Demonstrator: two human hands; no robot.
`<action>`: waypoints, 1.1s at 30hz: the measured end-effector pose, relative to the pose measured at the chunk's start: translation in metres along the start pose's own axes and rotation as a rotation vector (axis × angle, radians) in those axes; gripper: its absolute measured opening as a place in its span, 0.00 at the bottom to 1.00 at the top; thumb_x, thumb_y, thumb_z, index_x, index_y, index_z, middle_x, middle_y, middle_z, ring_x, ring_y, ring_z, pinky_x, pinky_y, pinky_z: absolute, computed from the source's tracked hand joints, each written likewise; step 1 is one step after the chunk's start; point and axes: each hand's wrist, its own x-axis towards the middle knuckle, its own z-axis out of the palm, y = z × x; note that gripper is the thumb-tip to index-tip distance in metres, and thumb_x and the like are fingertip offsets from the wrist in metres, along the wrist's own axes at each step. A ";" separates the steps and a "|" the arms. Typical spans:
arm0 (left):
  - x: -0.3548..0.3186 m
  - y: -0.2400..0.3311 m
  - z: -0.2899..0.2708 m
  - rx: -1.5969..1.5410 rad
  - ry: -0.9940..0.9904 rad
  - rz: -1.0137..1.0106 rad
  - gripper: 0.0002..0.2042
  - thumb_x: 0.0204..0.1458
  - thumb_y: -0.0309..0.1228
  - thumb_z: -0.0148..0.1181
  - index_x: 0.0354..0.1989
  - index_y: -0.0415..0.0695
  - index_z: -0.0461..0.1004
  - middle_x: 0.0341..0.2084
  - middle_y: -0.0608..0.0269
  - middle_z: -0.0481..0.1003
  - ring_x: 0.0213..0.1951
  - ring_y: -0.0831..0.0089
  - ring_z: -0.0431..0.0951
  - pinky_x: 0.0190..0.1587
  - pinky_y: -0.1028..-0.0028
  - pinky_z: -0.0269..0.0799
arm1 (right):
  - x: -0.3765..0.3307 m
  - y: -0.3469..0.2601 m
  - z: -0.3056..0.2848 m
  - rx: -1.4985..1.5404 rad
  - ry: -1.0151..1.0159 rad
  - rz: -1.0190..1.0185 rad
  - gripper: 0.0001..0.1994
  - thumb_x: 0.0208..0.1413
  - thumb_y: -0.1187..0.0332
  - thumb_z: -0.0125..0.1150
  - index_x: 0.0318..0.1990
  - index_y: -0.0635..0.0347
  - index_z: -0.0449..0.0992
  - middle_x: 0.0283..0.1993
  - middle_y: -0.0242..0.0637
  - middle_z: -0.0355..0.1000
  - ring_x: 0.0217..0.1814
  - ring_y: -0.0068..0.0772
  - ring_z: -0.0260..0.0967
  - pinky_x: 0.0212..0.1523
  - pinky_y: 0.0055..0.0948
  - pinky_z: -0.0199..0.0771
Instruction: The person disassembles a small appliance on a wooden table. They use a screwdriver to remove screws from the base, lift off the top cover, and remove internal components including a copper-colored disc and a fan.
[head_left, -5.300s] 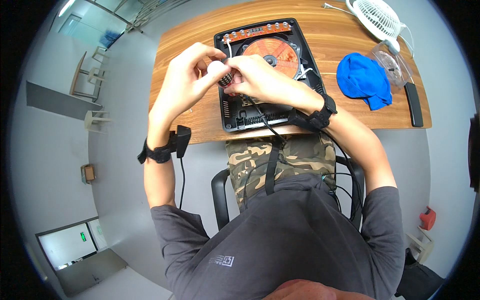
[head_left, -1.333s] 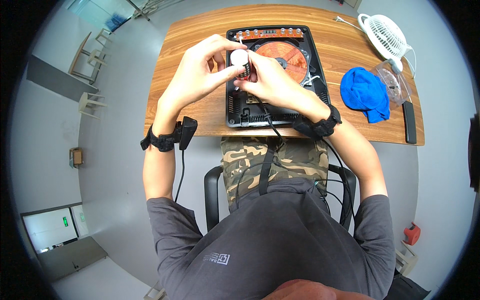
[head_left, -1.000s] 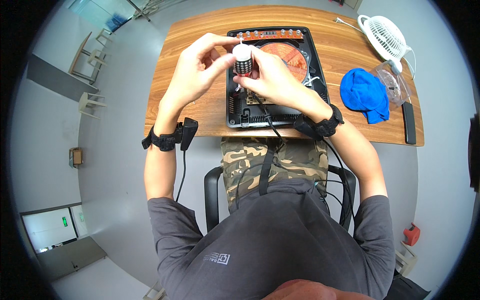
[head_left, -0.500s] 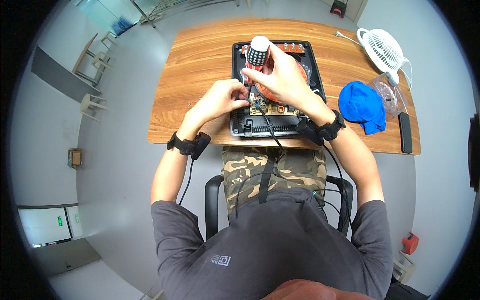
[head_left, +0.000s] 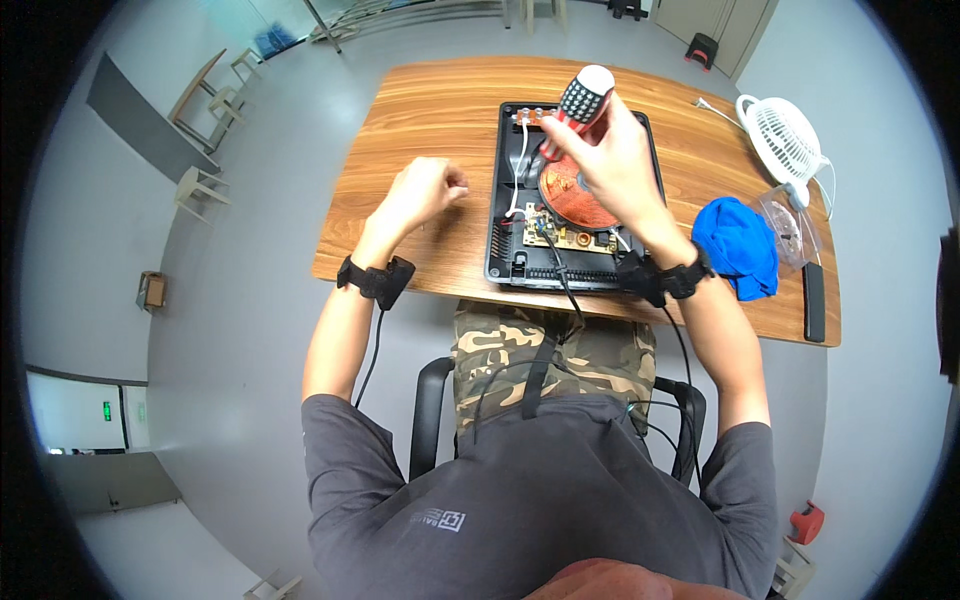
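Over casing (head_left: pixel 506 185), part-hides coil (head_left: pixel 577 208) with right hand (head_left: pixel 621 162) clasped round screwdriver (head_left: pixel 584 99); leftward, curls left hand (head_left: pixel 424 192), cannot tell contents; rightward, has cloth (head_left: pixel 736 247).

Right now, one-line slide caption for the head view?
Right hand holds a screwdriver over an open casing; left hand, loosely curled, is beside it over the table.

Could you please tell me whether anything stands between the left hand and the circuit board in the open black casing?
Seen from above, the black casing's left rim and, just inside it, the lower end of the white cable lie between the left hand and the circuit board. The right hand, holding the screwdriver, is off that line.
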 end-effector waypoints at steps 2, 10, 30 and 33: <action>0.000 -0.021 -0.004 0.138 -0.018 -0.089 0.07 0.51 0.31 0.68 0.34 0.40 0.84 0.28 0.50 0.82 0.33 0.58 0.83 0.40 0.63 0.78 | 0.010 0.007 -0.020 -0.271 -0.039 0.063 0.16 0.58 0.60 0.71 0.40 0.64 0.74 0.29 0.35 0.79 0.30 0.20 0.79 0.32 0.24 0.78; -0.003 -0.073 0.005 0.404 -0.162 -0.206 0.05 0.49 0.30 0.69 0.33 0.43 0.84 0.33 0.48 0.83 0.40 0.53 0.84 0.43 0.59 0.80 | 0.052 0.041 -0.138 -0.840 -0.117 0.261 0.26 0.54 0.45 0.69 0.37 0.66 0.81 0.26 0.45 0.79 0.29 0.35 0.81 0.36 0.35 0.80; 0.037 -0.087 0.006 0.325 -0.444 -0.362 0.11 0.43 0.29 0.77 0.33 0.38 0.84 0.31 0.50 0.84 0.35 0.59 0.85 0.36 0.64 0.81 | 0.021 0.168 -0.182 -1.147 -0.462 0.767 0.22 0.49 0.51 0.74 0.35 0.65 0.84 0.34 0.53 0.81 0.38 0.47 0.82 0.38 0.40 0.80; 0.039 -0.095 0.008 0.301 -0.449 -0.352 0.10 0.43 0.29 0.77 0.32 0.39 0.85 0.30 0.51 0.84 0.34 0.59 0.85 0.36 0.64 0.81 | 0.016 0.176 -0.181 -1.124 -0.414 0.716 0.20 0.49 0.52 0.73 0.33 0.63 0.84 0.33 0.52 0.81 0.37 0.47 0.81 0.38 0.40 0.80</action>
